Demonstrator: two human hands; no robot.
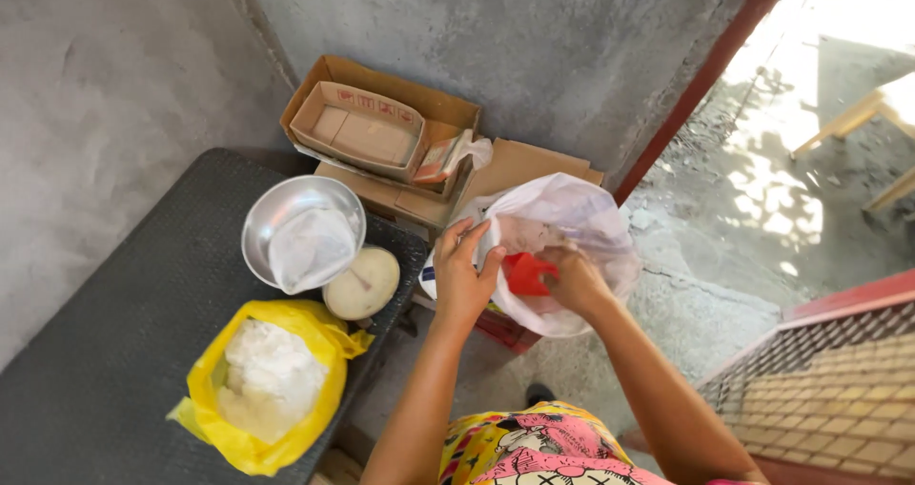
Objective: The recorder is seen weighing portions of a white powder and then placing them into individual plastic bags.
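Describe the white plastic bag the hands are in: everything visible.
The thin, translucent white plastic bag is crumpled, with its mouth open upward. It sits right of the dark table, in front of the cardboard boxes. The left hand grips its near rim, holding the mouth open. The right hand reaches inside, holding a small red plastic object, possibly a scoop. Pinkish patches show through the far wall; the contents cannot be made out. Its base is hidden.

A thin translucent plastic bag (pixel 572 228), a glossy yellow plastic bag (pixel 262 390) of matt white powder, a shiny metal bowl (pixel 262 223), worn cardboard boxes (pixel 381 128) and a dark textured counter (pixel 114 333) meet rough concrete walls (pixel 534 47).
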